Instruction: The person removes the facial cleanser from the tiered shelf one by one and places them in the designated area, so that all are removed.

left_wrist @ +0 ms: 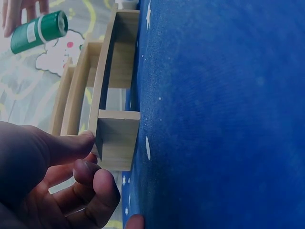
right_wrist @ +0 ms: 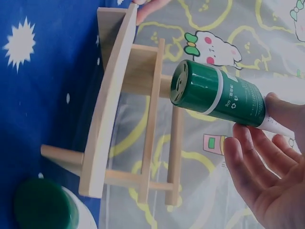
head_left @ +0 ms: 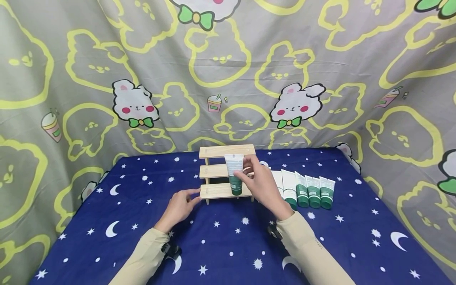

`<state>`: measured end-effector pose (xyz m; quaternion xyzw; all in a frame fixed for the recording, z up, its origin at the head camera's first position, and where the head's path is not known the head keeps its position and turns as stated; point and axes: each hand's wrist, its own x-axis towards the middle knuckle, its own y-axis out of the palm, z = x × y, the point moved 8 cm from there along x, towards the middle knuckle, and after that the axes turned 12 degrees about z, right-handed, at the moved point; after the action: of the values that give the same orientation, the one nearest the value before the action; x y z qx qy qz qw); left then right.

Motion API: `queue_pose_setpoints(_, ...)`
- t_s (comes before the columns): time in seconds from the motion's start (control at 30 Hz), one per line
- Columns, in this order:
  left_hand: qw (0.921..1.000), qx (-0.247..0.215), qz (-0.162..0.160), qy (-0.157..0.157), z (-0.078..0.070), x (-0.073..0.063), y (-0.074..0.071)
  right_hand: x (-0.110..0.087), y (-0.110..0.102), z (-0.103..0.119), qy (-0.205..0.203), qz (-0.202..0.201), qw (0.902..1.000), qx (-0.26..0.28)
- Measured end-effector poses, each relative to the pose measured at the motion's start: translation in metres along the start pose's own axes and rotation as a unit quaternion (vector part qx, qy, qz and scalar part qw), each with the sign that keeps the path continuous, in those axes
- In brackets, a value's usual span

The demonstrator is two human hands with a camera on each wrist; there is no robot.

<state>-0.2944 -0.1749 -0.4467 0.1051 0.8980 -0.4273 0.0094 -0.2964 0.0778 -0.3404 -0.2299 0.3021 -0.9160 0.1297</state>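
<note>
My right hand (head_left: 261, 183) grips a white-and-green squeeze tube (head_left: 235, 180) between thumb and fingers. The tube is upright, green cap down, in front of a three-tier wooden display stand (head_left: 225, 151). In the right wrist view the cap end of the tube (right_wrist: 224, 93) is apart from the shelves. With thumb and fingertips my left hand (head_left: 181, 206) pinches the left end of the stand's lowest shelf. The left wrist view shows the thumb (left_wrist: 71, 147) against that shelf's edge. The tiers show no tube standing on them.
Several similar tubes (head_left: 313, 190) stand cap down in a row to the right of the stand, the nearest partly behind my right hand. A dark blue cloth (head_left: 228, 241) with stars and moons covers the table. Behind it hangs a grey patterned curtain (head_left: 171, 59).
</note>
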Motion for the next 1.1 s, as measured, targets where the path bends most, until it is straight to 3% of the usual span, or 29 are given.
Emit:
queue_pose_setpoints(0.6,1.0,0.001,-0.003,0.002,-0.001,-0.001,0.001,-0.015,-0.053,-0.008,0.035,-0.026,0.9984,-0.036)
queue_pose_setpoints(0.83,1.0,0.001,-0.004,0.006,0.0,0.0,0.001,-0.02,-0.083,-0.023,0.058,-0.04,0.9957,-0.061)
queue_pose_setpoints(1.1,1.0,0.001,-0.004,0.005,0.001,0.002,0.0,-0.034,-0.124,-0.043,0.089,-0.068,0.9935,-0.017)
